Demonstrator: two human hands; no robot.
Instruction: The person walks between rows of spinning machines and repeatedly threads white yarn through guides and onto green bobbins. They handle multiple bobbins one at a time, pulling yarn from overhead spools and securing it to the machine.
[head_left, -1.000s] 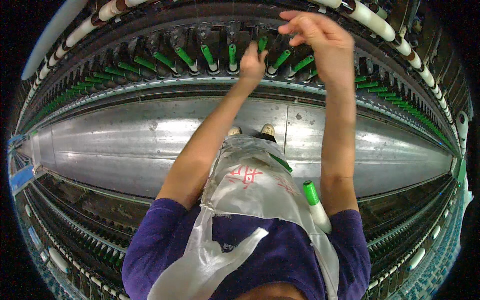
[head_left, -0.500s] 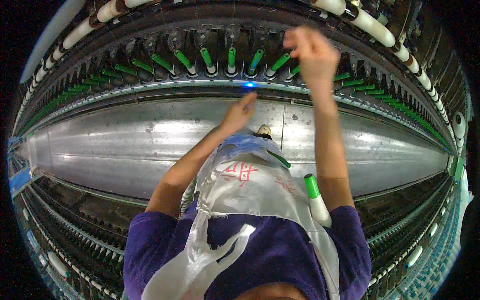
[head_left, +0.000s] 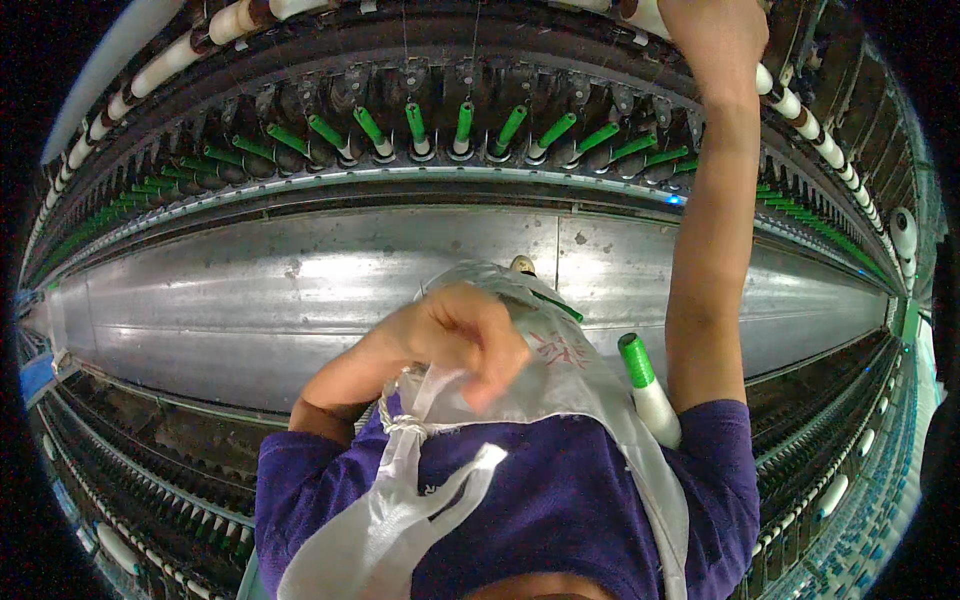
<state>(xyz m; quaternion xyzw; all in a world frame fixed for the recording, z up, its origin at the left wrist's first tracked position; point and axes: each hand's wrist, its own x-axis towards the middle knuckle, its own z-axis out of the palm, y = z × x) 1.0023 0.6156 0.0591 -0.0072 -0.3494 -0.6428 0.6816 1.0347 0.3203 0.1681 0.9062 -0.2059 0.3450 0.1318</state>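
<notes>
My left hand (head_left: 465,340) is raised in front of my white apron (head_left: 500,395), its fingers curled in and slightly blurred. Whatever it may pinch is too small to make out. My right arm stretches up to the far right, where my right hand (head_left: 718,45) reaches the row of white rollers (head_left: 645,15) at the top of the spinning frame. The back of that hand hides its fingers. Below the rollers stands a row of bobbins with green tops (head_left: 464,125). A white, green-topped bobbin (head_left: 650,390) is tucked at the apron's right side.
A metal rail (head_left: 400,178) runs in front of the bobbins, with a blue light (head_left: 674,199) on it. Grey metal floor plates (head_left: 200,290) lie between this frame and another machine row (head_left: 180,475) behind me. A green tube (head_left: 558,306) shows at the apron's front.
My left hand has come back from near the rail to my chest. My right hand has risen from above the bobbins to the rollers. The blue light shows farther right.
</notes>
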